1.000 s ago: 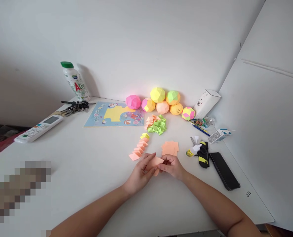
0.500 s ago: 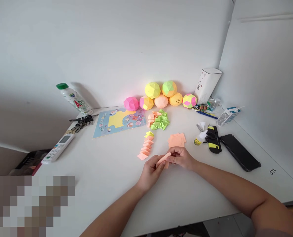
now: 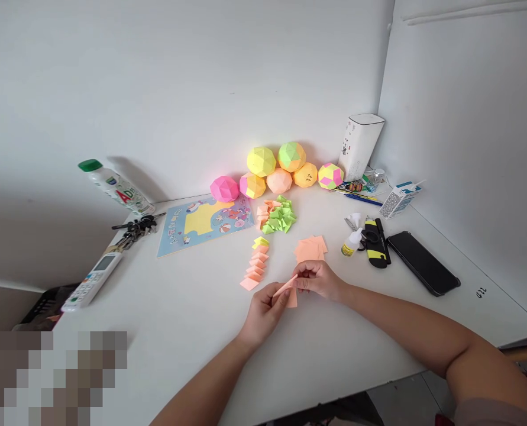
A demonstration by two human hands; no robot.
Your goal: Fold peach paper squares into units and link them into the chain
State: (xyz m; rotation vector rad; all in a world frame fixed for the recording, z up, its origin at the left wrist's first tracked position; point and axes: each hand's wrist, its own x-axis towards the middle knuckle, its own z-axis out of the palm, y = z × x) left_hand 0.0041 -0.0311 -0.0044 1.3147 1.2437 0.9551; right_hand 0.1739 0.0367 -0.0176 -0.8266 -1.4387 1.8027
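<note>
Head view: left hand (image 3: 263, 310) and right hand (image 3: 318, 280) are pinching paper (image 3: 292, 298) between closed fingers; folded pieces (image 3: 256, 270) are lying done, flat sheets (image 3: 311, 248) waiting.

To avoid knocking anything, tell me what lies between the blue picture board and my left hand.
In the head view, a row of folded papers, mostly peach with yellow at the far end, lies between the picture board and your left hand.
</note>
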